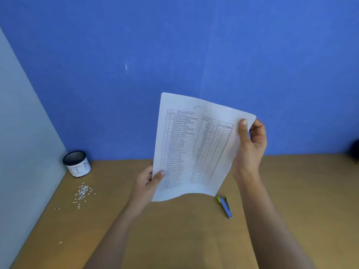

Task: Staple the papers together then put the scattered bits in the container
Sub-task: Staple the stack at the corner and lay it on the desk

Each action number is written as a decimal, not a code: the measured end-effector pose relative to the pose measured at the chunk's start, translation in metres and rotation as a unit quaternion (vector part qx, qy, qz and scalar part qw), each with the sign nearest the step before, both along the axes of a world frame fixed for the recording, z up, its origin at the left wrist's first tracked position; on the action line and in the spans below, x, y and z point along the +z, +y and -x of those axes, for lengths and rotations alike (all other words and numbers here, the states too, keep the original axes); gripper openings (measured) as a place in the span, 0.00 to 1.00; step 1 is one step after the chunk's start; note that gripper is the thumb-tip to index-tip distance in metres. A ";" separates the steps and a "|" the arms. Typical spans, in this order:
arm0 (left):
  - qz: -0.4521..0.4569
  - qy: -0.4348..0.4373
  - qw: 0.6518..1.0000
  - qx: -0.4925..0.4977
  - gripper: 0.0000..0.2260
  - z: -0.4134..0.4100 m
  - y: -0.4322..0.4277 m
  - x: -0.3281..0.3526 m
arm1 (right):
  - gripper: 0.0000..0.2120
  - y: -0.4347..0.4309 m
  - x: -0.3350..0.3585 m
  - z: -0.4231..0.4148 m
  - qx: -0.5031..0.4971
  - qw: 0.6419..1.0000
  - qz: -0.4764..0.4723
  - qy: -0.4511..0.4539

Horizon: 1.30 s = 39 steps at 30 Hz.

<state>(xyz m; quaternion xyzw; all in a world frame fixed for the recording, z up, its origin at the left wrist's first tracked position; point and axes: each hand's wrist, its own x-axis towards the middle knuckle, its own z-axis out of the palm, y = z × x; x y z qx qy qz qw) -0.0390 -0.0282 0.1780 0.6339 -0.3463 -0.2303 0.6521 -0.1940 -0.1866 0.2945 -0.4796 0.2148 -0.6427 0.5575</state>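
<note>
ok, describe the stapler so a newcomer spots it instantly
Start at the tan wooden desk below the blue wall. Just under the lower right corner of the raised printed white papers lies a silver metal stapler. Only it has lime-green tips; the black mesh container and scattered white bits sit far left.

Bright, even light covers my desk [184, 239], shadows faint and soft. The wide lens bends the edges; the lower print on my papers [194, 144] blurs.
</note>
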 end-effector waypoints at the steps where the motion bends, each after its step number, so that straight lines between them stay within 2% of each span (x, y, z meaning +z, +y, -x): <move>1: 0.006 -0.001 1.000 0.003 0.08 0.000 -0.001 -0.001 | 0.02 -0.003 -0.002 0.000 -0.005 1.000 -0.003 0.005; 4: 0.029 -0.002 0.999 0.015 0.04 -0.003 -0.003 -0.004 | 0.05 -0.011 -0.009 0.000 0.016 1.000 -0.014 0.022; 8: 0.032 0.021 0.999 0.039 0.18 -0.007 -0.004 -0.011 | 0.06 -0.013 -0.037 -0.002 0.084 0.986 -0.039 0.136; 11: 0.022 0.027 0.997 0.070 0.14 -0.007 -0.008 -0.020 | 0.08 -0.008 -0.077 -0.005 0.135 0.958 -0.071 0.242; 14: 0.003 0.007 0.996 0.094 0.11 -0.011 -0.010 -0.033 | 0.04 0.005 -0.121 -0.009 0.159 0.930 -0.100 0.317; 18: -0.040 -0.015 0.996 0.082 0.06 -0.013 -0.008 -0.048 | 0.10 0.016 -0.164 -0.006 0.147 0.922 -0.153 0.323; 20: -0.050 -0.017 0.997 0.051 0.08 -0.018 -0.026 -0.058 | 0.12 -0.001 -0.185 -0.008 0.125 0.917 -0.221 0.309; 24: -0.043 -0.022 0.999 0.000 0.11 -0.015 -0.031 -0.054 | 0.18 0.000 -0.206 -0.006 0.159 0.865 -0.322 0.351; 28: -0.036 -0.012 0.999 -0.032 0.12 -0.014 -0.049 -0.053 | 0.19 -0.004 -0.222 -0.014 0.237 0.824 -0.353 0.375; 31: -0.035 0.012 0.999 -0.035 0.12 -0.016 -0.064 -0.055 | 0.21 -0.009 -0.232 -0.019 0.253 0.822 -0.370 0.351; 34: -0.040 0.021 0.999 -0.017 0.14 -0.022 -0.079 -0.061 | 0.19 -0.020 -0.238 -0.020 0.205 0.849 -0.348 0.341; 36: -0.057 0.015 0.998 -0.003 0.10 -0.026 -0.088 -0.066 | 0.20 -0.031 -0.243 -0.018 0.158 0.865 -0.329 0.344; 39: -0.103 -0.004 0.994 0.018 0.04 -0.029 -0.105 -0.076 | 0.11 -0.047 -0.242 -0.011 0.101 0.876 -0.310 0.356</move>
